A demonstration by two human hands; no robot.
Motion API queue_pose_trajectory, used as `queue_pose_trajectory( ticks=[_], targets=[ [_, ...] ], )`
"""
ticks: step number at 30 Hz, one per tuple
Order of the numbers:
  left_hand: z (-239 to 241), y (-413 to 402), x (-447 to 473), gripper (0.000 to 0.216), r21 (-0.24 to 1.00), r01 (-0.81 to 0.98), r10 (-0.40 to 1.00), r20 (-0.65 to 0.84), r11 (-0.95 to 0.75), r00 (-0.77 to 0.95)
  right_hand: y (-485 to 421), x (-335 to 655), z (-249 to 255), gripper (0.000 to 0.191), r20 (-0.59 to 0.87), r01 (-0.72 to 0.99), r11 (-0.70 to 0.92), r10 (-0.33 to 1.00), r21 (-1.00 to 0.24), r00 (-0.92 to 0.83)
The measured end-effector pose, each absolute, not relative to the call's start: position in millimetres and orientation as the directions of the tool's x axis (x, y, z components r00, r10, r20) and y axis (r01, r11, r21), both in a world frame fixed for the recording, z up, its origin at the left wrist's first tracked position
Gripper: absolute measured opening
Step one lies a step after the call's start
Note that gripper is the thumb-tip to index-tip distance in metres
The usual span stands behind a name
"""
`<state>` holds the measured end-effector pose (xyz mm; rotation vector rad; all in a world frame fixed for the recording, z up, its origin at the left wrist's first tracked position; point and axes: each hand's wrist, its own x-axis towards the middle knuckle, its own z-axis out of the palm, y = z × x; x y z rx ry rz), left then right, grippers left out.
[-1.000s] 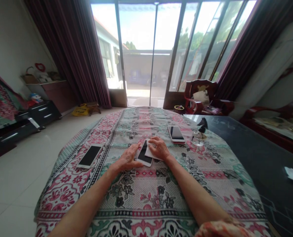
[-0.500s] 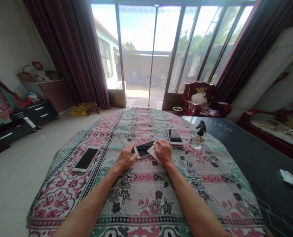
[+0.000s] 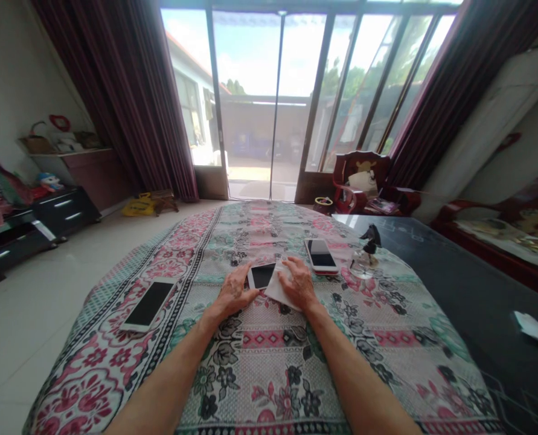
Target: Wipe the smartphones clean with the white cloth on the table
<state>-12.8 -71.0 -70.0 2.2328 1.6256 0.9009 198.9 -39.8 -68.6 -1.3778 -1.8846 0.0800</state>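
A white-framed smartphone (image 3: 262, 276) with a dark screen lies on the patterned cloth between my hands. My left hand (image 3: 236, 291) grips its left end, thumb at the near edge and fingers at the far edge. Under the fingers of my right hand (image 3: 300, 285) is a white tissue (image 3: 276, 289), which covers the phone's right part. To the right, a second white phone (image 3: 322, 254) lies on top of something red-edged. Another white phone (image 3: 150, 305), screen dark, rests by itself on the left. A clear spray bottle with a black nozzle (image 3: 369, 241) stands at the right.
The floral tablecloth (image 3: 278, 356) covers the rounded table. A dark table (image 3: 454, 284) with a white packet (image 3: 535, 328) adjoins on the right. Beyond are a red wooden chair (image 3: 359, 175), a yellow bag (image 3: 138, 205) on the floor and glass doors.
My right hand has spread flatter, and the tissue now hides more of the phone's right part. The camera view has shifted slightly.
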Motion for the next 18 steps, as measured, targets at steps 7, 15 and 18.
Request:
queue_pose_trajectory(
  ticks=[7,15,18],
  targets=[
    [-69,-71,-12,0.075,0.538,0.770,0.925,0.334,-0.343,0.180,-46,197,-54,0.019,0.548,0.879,0.384,0.817,-0.284,-0.180],
    [-66,-65,-13,0.081,0.602,0.734,0.940,0.304,-0.315,0.154,-48,191,-54,0.027,0.522,0.902,0.406,0.807,-0.148,-0.277],
    [-66,-64,-14,0.081,0.605,0.729,0.938,0.309,-0.320,0.156,-50,190,-54,0.025,0.502,0.909,0.391,0.821,-0.147,-0.272]
  ],
)
